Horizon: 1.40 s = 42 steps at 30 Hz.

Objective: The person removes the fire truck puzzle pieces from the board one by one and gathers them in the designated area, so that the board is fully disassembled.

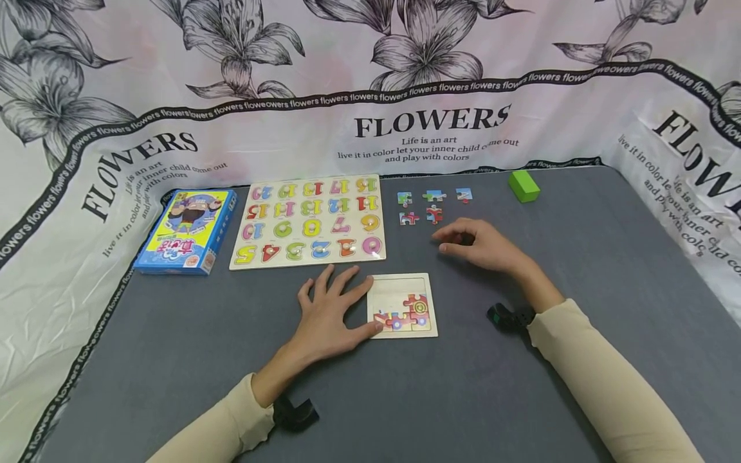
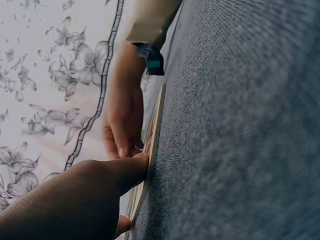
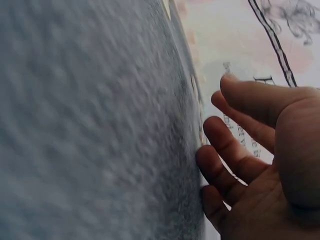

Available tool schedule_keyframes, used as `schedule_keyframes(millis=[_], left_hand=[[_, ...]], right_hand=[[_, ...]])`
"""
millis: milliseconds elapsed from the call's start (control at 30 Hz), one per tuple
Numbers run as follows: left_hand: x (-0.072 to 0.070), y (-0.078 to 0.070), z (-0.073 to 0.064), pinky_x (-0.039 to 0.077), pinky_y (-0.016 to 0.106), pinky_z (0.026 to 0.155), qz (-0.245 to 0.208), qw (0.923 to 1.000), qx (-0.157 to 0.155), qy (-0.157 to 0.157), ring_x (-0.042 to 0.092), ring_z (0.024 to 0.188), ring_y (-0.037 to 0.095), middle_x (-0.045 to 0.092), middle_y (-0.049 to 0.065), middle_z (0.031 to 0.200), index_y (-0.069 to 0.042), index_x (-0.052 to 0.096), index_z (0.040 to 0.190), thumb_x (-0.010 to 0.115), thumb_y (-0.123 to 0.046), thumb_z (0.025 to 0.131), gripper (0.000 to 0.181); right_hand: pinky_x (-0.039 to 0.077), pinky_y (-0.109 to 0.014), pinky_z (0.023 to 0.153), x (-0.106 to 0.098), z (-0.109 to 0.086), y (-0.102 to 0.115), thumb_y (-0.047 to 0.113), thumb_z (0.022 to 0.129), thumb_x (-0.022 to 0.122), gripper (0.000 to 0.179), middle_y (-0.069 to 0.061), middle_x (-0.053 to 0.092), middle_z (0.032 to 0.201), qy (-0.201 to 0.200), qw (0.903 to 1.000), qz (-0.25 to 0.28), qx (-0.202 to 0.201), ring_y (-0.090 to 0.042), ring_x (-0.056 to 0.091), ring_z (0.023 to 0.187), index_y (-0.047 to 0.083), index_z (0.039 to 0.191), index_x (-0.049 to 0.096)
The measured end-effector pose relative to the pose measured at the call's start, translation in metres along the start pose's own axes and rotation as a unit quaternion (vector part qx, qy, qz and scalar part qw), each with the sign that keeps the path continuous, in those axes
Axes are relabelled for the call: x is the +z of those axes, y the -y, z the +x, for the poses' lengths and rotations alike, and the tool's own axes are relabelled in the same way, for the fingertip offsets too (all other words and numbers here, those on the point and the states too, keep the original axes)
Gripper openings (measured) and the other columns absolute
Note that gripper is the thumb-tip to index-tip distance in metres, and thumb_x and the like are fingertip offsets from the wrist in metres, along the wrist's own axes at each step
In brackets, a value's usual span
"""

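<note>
The left hand [image 1: 327,318], fingers spread, touches the puzzle board [image 1: 389,296] just to its right with thumb and forefinger, while the right hand [image 1: 483,245], loosely bent and empty, has loose pieces [image 1: 434,215] beyond its fingertips.

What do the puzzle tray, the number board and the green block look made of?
Puzzle tray: probably wood or fibreboard, matte; its pale tan surface looks unpainted.
Number board: likely similar, with a smooth finish; flat, pale background, straight edges.
Green block: painted wood or plastic, I can't tell which; even colour, crisp edges, no grain visible.
</note>
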<state>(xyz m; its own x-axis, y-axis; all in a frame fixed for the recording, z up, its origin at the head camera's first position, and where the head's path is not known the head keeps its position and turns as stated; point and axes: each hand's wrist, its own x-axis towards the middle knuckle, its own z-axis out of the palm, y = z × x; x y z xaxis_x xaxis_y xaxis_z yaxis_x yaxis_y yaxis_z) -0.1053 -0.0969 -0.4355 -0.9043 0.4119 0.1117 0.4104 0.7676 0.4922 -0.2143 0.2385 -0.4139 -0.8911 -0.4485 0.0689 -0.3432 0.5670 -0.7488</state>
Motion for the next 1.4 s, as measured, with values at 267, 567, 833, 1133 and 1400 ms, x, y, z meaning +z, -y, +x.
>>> schedule_keyframes(millis=[267, 567, 833, 1133, 1400], left_hand=[[-0.001, 0.000, -0.001, 0.002, 0.072, 0.114, 0.008, 1.0000, 0.000, 0.000, 0.012, 0.156, 0.042, 0.033, 0.004, 0.166, -0.029, 0.047, 0.154, 0.070, -0.059, 0.086, 0.078], [-0.003, -0.001, 0.000, 0.003, 0.072, 0.114, 0.009, 0.9999, -0.003, 0.001, 0.013, 0.156, 0.043, 0.034, 0.006, 0.166, -0.028, 0.048, 0.154, 0.071, -0.059, 0.086, 0.077], [-0.001, -0.001, 0.001, 0.003, 0.072, 0.114, 0.012, 0.9999, -0.005, 0.001, 0.012, 0.156, 0.042, 0.034, 0.005, 0.165, -0.028, 0.047, 0.154, 0.071, -0.060, 0.086, 0.079], [-0.003, -0.002, 0.001, 0.003, 0.072, 0.114, 0.013, 0.9999, -0.009, 0.006, 0.011, 0.156, 0.042, 0.034, 0.005, 0.165, -0.028, 0.047, 0.154, 0.071, -0.060, 0.085, 0.080], [-0.001, -0.001, 0.002, 0.003, 0.072, 0.114, 0.012, 0.9999, -0.010, 0.005, 0.012, 0.156, 0.042, 0.035, 0.005, 0.165, -0.028, 0.048, 0.154, 0.071, -0.060, 0.085, 0.080]], right_hand=[[0.050, -0.031, 0.087, 0.014, -0.008, 0.026, 0.020, 0.091, 0.078, 0.032, 0.000, 0.071, 0.116, 0.074, 0.9954, -0.018, -0.058, -0.014, 0.060, 0.100, 0.016, 0.123, 0.074], [0.034, -0.039, 0.087, 0.029, -0.014, 0.054, 0.023, 0.082, 0.086, 0.036, 0.004, 0.065, 0.106, 0.151, 0.9785, -0.081, -0.114, -0.018, 0.047, 0.097, 0.024, 0.117, 0.077], [0.033, -0.043, 0.091, 0.033, -0.019, 0.061, 0.022, 0.081, 0.087, 0.034, 0.005, 0.063, 0.107, 0.170, 0.9739, -0.109, -0.104, -0.013, 0.045, 0.100, 0.026, 0.113, 0.079], [0.032, -0.041, 0.088, 0.031, -0.019, 0.061, 0.026, 0.078, 0.089, 0.035, 0.007, 0.064, 0.107, 0.181, 0.9714, -0.111, -0.105, -0.012, 0.046, 0.099, 0.028, 0.112, 0.080], [0.029, -0.039, 0.085, 0.035, -0.021, 0.062, 0.032, 0.075, 0.092, 0.040, 0.007, 0.064, 0.105, 0.179, 0.9695, -0.121, -0.115, -0.012, 0.045, 0.101, 0.028, 0.112, 0.078]])
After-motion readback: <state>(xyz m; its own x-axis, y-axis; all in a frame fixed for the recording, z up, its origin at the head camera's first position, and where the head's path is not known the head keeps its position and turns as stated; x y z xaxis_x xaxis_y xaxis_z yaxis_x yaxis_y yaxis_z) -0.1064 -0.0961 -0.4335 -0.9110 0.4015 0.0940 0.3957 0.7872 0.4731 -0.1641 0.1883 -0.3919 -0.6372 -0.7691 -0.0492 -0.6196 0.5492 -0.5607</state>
